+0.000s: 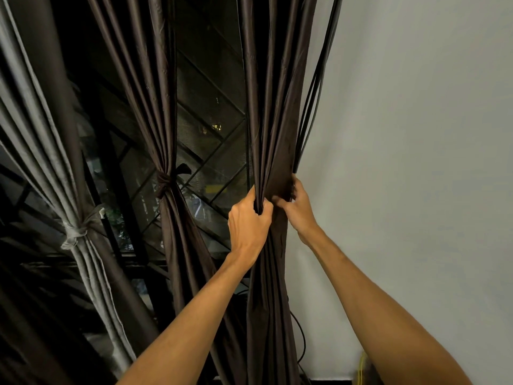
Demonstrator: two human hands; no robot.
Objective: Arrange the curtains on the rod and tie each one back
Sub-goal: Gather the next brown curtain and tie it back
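Curtains hang in three gathered columns before a dark window. The grey curtain (80, 232) at left and the middle brown curtain (166, 184) are already tied. The right brown curtain (273, 120), beside the white wall (416, 134), is bunched between both hands. The left hand (247, 220) and right hand (298, 207) have fingers clamped on its folds. Slippery pleats could escape a loosened grip, leaving an uneven bundle.

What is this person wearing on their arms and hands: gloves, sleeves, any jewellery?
Nothing that shows. The left hand and right hand have no gloves, and no rings are visible on the fingers. The left forearm and right forearm are bare to the frame's lower edge: no sleeves, watch or bracelet.
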